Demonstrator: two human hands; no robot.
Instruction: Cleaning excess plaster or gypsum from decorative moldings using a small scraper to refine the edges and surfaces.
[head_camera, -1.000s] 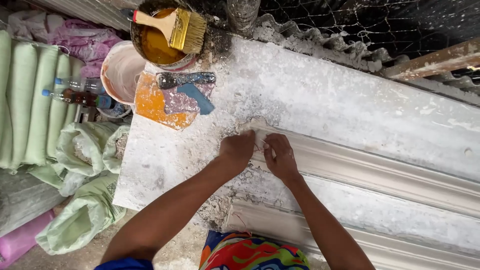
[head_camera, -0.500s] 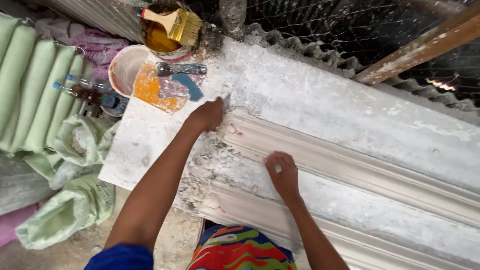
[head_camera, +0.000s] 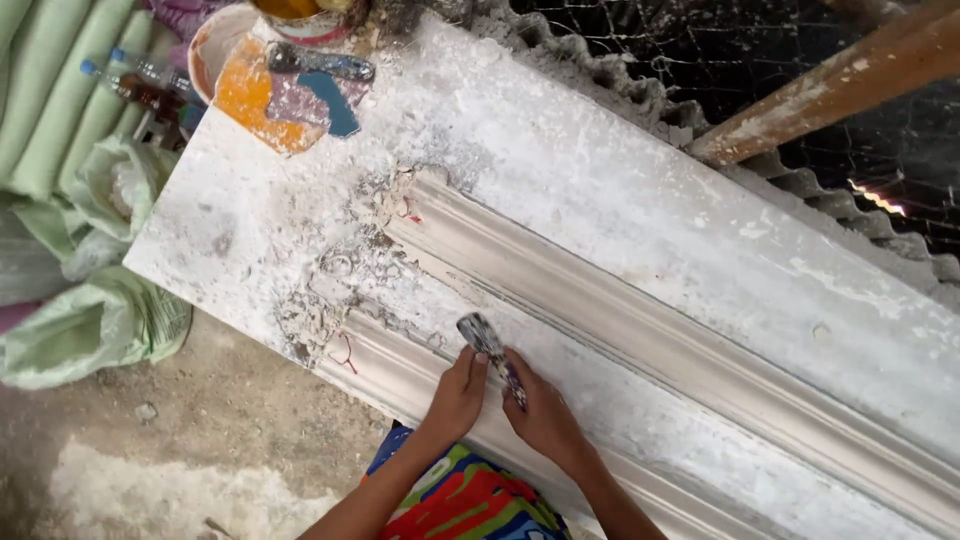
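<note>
Both hands sit low centre in the head view, close together over the near edge of a long white work slab (head_camera: 620, 190). The right hand (head_camera: 545, 412) is closed around a small scraper (head_camera: 490, 345) — a narrow tool with a dirty, plaster-crusted blade pointing up and left, its handle passing down through the fingers. The left hand (head_camera: 457, 395) is just beside it, fingertips curled and touching the tool near the blade; whether it actually pinches the tool or only steadies it cannot be told. The scraper's tip lies over the flat strip between two long plaster mouldings: the upper moulding (head_camera: 640, 320) runs diagonally from upper left to lower right, the lower moulding (head_camera: 400, 375) follows the slab's near edge. Crumbled plaster debris (head_camera: 330, 290) is scattered at the left ends of the mouldings, well left of the hands.

At the slab's far left corner — an orange-stained patch (head_camera: 245, 95), a second scraper with a blue blade (head_camera: 320, 65) lying on it, and a bucket rim (head_camera: 300, 15) cut by the frame edge. Left of the slab, green sacks (head_camera: 90, 320) on the ground and plastic bottles (head_camera: 140, 85). A wooden beam (head_camera: 830, 85) crosses upper right over wire mesh. Bright patterned clothing (head_camera: 465, 500) shows below the forearms.
</note>
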